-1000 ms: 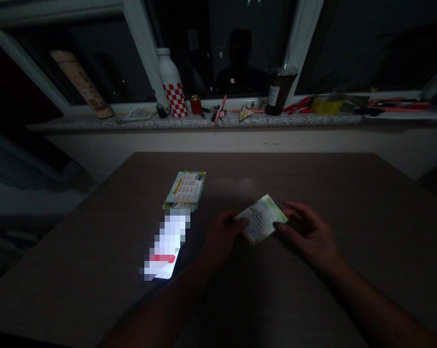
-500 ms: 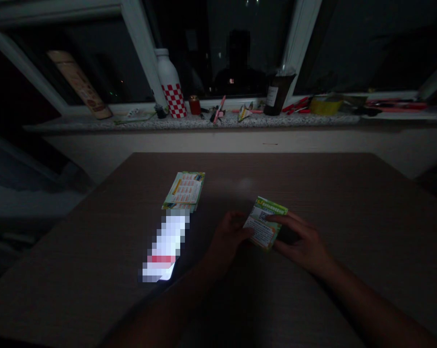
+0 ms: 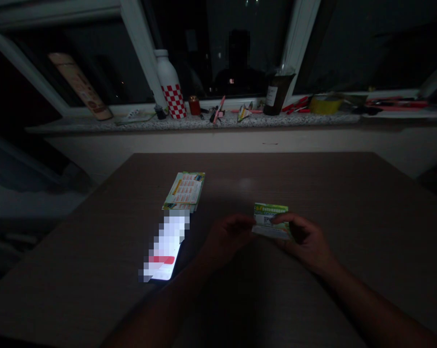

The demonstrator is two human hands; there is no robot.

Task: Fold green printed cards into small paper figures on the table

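Card (image 3: 270, 221) pinched between both hands, apparently tilted above table (image 3: 312, 179).

Table (image 3: 312, 183): dark wood-grain top. Stack of printed cards (image 3: 185, 191) at 10 o'clock; lit phone (image 3: 165, 251) just beside it, at 9 o'clock.

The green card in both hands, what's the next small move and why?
Probably lay the green card flat on the table: left hand and right hand pinch its ends, one long edge raised, light dim.
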